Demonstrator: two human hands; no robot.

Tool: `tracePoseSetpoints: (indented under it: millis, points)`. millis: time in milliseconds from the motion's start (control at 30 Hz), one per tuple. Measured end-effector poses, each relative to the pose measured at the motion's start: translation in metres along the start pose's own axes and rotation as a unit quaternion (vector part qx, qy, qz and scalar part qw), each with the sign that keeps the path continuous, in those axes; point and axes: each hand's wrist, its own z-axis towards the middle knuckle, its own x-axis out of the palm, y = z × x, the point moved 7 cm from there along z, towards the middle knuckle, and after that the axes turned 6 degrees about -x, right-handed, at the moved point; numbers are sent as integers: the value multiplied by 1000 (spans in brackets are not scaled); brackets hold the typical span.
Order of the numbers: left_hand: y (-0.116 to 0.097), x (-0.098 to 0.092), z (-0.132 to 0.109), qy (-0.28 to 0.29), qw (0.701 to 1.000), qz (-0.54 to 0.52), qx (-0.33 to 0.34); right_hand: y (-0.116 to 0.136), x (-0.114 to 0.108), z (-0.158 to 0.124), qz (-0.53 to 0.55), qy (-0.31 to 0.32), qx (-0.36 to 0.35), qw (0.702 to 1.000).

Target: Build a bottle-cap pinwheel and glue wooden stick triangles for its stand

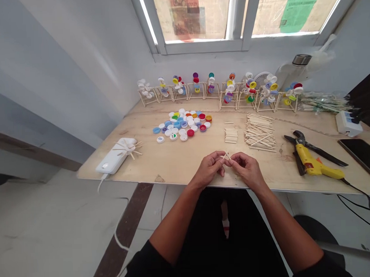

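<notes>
Both hands meet over the front edge of the desk point(174, 163). Left hand point(209, 169) and right hand point(248, 169): fingers of each pinched closed on the crossed wooden sticks point(226, 155), which are held between the two hands. Behind them on the desk lie a short stick stack point(231, 135), a loose stick pile point(260, 132) and scattered bottle caps point(182, 124). A yellow glue gun point(315, 165) lies to the right, touching black cutters point(304, 143).

Tiny sticks point(226, 155) half-hidden among fingers point(216, 160).
</notes>
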Motion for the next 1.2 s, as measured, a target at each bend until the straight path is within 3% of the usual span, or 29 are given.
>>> tracePoseSetpoints:
  millis: [367, 667, 1200]
  points:
    - [1, 0, 8, 70, 997, -13, -23, -2, -7, 5, -24, 50, -3, 998]
    - [3, 0, 12, 50, 993, -68, -78, -9, -8, 12, 36, 91, 31, 995]
    - [6, -1, 12, 20, 996, -65, -65, -11, -9, 9, 14, 68, 35, 997]
